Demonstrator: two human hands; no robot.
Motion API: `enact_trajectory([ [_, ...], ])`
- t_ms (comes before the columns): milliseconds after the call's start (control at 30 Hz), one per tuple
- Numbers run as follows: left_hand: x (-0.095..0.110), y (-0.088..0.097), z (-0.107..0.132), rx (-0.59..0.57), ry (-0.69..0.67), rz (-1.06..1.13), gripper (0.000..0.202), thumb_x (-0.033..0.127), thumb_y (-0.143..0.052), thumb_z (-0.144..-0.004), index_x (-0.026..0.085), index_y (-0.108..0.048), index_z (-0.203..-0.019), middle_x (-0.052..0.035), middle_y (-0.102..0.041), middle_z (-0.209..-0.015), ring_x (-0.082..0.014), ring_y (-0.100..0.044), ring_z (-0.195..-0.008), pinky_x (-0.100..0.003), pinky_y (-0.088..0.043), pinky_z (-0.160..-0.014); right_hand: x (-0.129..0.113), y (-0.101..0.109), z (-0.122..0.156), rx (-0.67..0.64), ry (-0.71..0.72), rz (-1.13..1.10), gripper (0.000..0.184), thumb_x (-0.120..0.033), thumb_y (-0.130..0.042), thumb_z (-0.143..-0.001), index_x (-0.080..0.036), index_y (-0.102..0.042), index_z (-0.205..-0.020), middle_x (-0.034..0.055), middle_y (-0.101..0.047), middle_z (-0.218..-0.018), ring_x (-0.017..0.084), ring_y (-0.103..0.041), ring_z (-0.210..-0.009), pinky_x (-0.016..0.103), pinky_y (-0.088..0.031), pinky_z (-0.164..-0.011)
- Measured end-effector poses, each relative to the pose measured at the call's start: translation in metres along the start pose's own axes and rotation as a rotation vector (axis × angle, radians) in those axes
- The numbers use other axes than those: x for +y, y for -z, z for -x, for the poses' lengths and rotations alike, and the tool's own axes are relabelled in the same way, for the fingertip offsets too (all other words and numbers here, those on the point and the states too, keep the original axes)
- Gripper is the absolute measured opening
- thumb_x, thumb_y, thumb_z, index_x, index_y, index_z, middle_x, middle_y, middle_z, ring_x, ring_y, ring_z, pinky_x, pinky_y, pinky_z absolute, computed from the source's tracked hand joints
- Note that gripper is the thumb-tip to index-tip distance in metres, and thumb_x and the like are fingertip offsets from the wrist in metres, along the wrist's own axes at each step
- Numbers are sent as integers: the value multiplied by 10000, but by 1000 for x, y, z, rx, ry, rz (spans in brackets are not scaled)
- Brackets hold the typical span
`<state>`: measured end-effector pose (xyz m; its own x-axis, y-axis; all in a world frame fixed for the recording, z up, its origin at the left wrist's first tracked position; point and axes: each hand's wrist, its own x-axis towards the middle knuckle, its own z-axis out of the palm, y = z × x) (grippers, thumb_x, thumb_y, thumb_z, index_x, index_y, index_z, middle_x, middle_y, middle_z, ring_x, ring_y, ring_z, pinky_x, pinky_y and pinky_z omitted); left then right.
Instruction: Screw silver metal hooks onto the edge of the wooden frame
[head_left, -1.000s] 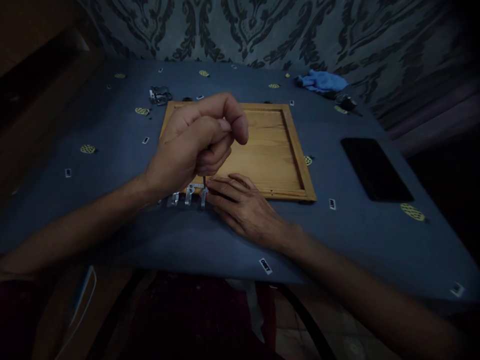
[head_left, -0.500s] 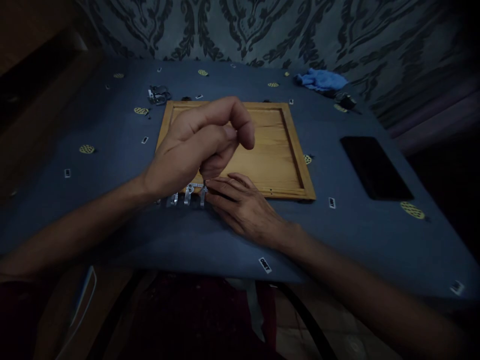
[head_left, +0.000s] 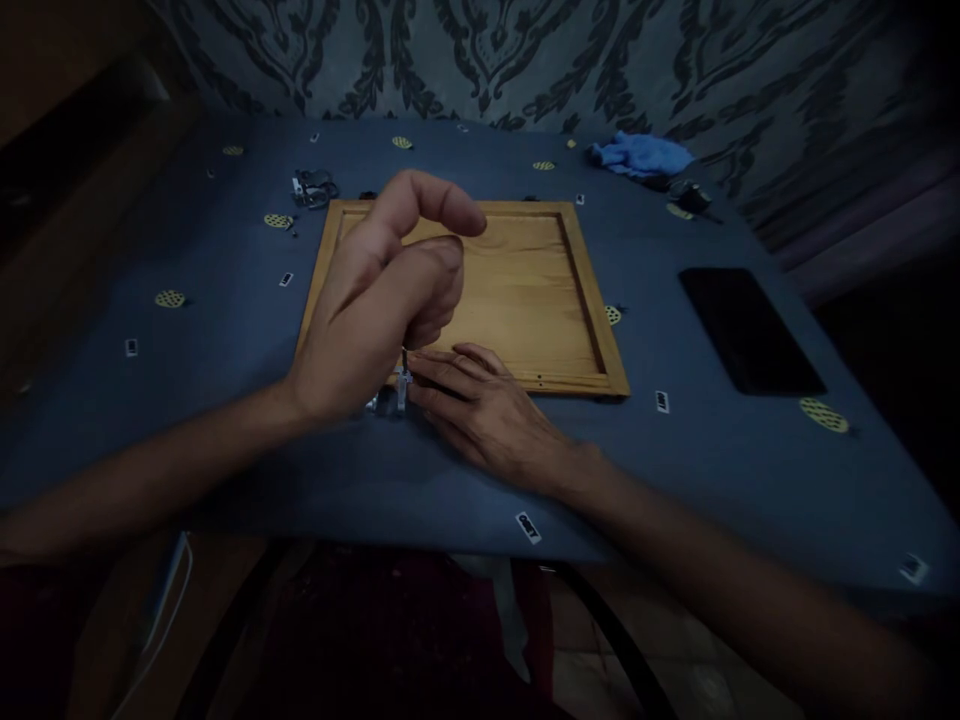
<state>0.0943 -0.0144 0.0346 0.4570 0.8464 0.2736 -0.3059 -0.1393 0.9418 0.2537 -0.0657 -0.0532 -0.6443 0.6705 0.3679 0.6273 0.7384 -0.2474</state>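
Note:
My left hand (head_left: 382,285) is closed above the near left edge of a shallow wooden tray-like panel (head_left: 525,290) with a raised rim. A thin dark shaft, which looks like a screwdriver (head_left: 405,360), comes out below the curled fingers; its handle is hidden in the fist. The index finger is lifted and bent. The shaft's lower end meets a small silver metal bracket (head_left: 403,388) at the panel's near edge. Flat beside it lies my right hand (head_left: 487,410), fingers stretched over the rim, fingertips close to the bracket. My left hand hides part of the metal piece.
A black phone or tablet (head_left: 750,330) lies on the right of the blue-clothed table (head_left: 600,490). A blue cloth (head_left: 641,155) and a small dark object (head_left: 688,197) are at the back right. Metal hardware (head_left: 313,188) sits at the back left.
My left hand has rotated above the bracket, its index finger raised and opened away from the thumb. It covers more of the metal. My right hand has stayed in place.

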Motion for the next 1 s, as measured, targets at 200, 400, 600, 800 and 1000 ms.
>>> enact_trajectory([
  [200,0,-1,-5,-46,-28,-54,108,157,-470,-935,189,-535,-855,103,-311,-484,-49,-190,-400,-204,-199,-430,0,0,-1,2,-4,4,309,-186,-498,-1029,-187,-672,-1285,125,-646,-1425,264,-582,-1318,519,-421,-1135],
  [400,2,-1,-12,-117,20,-45,159,212,-456,-939,190,-511,-792,120,-281,-454,-30,-159,-365,-187,-213,-417,0,-2,0,9,-4,20,308,-194,-496,-1031,-185,-676,-1281,128,-655,-1410,268,-581,-1322,520,-419,-1137],
  [600,1,5,-17,-236,14,-12,134,175,-473,-928,184,-527,-806,115,-303,-467,-37,-184,-362,-182,-223,-390,1,-2,0,22,9,25,305,-187,-500,-1027,-167,-675,-1276,134,-658,-1400,274,-583,-1318,520,-423,-1128],
  [800,4,7,-18,-349,95,-40,97,163,-485,-906,188,-556,-845,110,-330,-450,-45,-214,-355,-183,-245,-406,0,-3,0,17,-5,4,309,-197,-489,-1034,-179,-675,-1280,136,-648,-1417,270,-584,-1323,535,-411,-1145],
  [1000,7,12,-23,-444,134,-17,148,104,-451,-859,179,-579,-853,102,-328,-451,-44,-215,-352,-188,-258,-414,0,-4,0,44,6,9,309,-198,-486,-1039,-155,-685,-1271,140,-657,-1405,286,-589,-1319,536,-418,-1138],
])
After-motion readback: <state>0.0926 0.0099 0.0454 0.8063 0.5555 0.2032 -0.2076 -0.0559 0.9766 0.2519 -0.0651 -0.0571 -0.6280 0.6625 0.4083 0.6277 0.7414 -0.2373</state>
